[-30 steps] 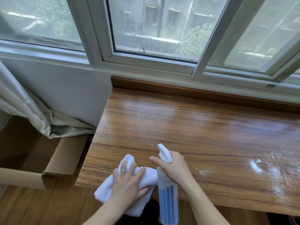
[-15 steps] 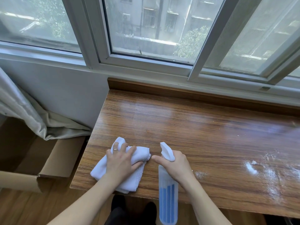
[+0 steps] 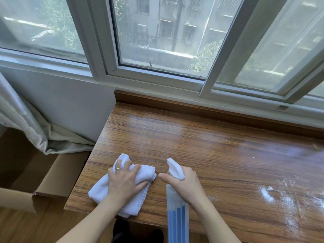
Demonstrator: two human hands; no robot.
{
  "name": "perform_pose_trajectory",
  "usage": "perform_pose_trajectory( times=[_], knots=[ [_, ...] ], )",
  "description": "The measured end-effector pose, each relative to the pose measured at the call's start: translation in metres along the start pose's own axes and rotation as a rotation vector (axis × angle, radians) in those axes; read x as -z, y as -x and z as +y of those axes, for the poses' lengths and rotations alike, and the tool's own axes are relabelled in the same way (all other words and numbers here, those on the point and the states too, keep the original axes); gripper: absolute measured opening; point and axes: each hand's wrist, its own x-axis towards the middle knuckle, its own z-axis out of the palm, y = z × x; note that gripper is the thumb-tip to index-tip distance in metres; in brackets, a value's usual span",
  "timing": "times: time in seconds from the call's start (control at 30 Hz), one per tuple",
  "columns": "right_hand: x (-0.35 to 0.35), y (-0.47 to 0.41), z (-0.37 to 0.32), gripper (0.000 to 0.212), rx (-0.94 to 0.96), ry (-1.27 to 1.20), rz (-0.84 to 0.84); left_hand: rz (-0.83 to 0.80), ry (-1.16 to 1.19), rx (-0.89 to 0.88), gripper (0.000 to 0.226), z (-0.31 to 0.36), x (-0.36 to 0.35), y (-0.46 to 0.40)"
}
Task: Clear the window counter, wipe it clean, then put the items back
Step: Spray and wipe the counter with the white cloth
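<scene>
White cloth lies bunched at the wooden desk's near-left corner, the left hand pressing it, fingers curled into its folds. Right hand grips the spray bottle; white powder lies farther right.

- Both forearms enter from the bottom edge bare, with no sleeve reaching into view on either.
- The left hand wears a thin band ring on one finger, metallic with a reddish-gold tint.
- The right hand shows no ring, watch or glove on its visible parts.
- The fingernails that show are short and unpainted.
- Low between the arms sit two dark rounded shapes, seemingly black shoes or feet on the floor; too shadowed to tell.
</scene>
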Motion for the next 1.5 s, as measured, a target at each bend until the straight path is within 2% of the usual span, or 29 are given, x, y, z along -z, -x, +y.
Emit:
perform_pose_trajectory(
  times=[0.27, 0.37, 0.67, 0.87, 1.03, 1.17, 1.33, 1.5],
  knots=[
    [0.010, -0.029, -0.017, 0.045, -0.004, 0.013, 0.065, -0.001, -0.004, 0.001, 0.067, 0.011, -0.002, -0.043],
    [0.015, -0.045, -0.028, 0.040, -0.026, 0.003, 0.090, -0.005, -0.026, -0.038, 0.066, 0.015, -0.001, -0.073],
    [0.028, -0.089, -0.055, 0.041, -0.038, -0.014, 0.213, -0.071, -0.104, -0.056, 0.069, 0.027, 0.015, -0.174],
    [0.037, -0.105, -0.055, 0.041, -0.050, 0.001, 0.231, -0.037, -0.096, -0.019, 0.068, 0.035, 0.015, -0.232],
    [0.044, -0.117, -0.052, 0.044, -0.059, 0.021, 0.224, -0.033, -0.076, -0.022, 0.067, 0.036, 0.012, -0.230],
    [0.050, -0.126, -0.047, 0.039, -0.056, 0.032, 0.205, 0.023, -0.038, -0.052, 0.067, 0.036, 0.002, -0.192],
    [0.056, -0.136, -0.041, 0.051, -0.065, 0.037, 0.176, 0.110, -0.016, -0.152, 0.064, 0.034, -0.011, -0.143],
    [0.061, -0.137, -0.036, 0.043, -0.058, 0.036, 0.148, 0.158, 0.007, -0.124, 0.065, 0.030, -0.013, -0.164]
  ],
)
